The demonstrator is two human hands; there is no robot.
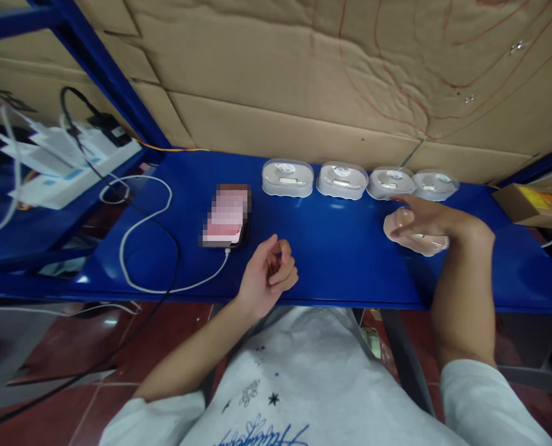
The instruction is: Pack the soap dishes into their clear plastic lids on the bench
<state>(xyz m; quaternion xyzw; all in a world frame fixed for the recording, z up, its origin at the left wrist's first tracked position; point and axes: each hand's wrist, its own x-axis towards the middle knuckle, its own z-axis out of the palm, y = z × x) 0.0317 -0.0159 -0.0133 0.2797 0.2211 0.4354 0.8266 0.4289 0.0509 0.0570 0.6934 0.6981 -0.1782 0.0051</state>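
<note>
- My right hand (436,217), right of the frame's centre, reaches palm-down over a clear-topped case (422,245); thumb and fingers are parted, but I cannot tell whether they grip it
- That case sits at centre right, partly hidden by my hand; it lies in front of a row of four similar cases (341,181) along the upper middle
- My left hand (269,275) is loosely curled near the frame's centre, above the front edge of the blue table (341,260); I see nothing in it
- Left of centre, a phone (227,217) lies with a white cable (122,248) plugged in; its screen is blurred
</note>
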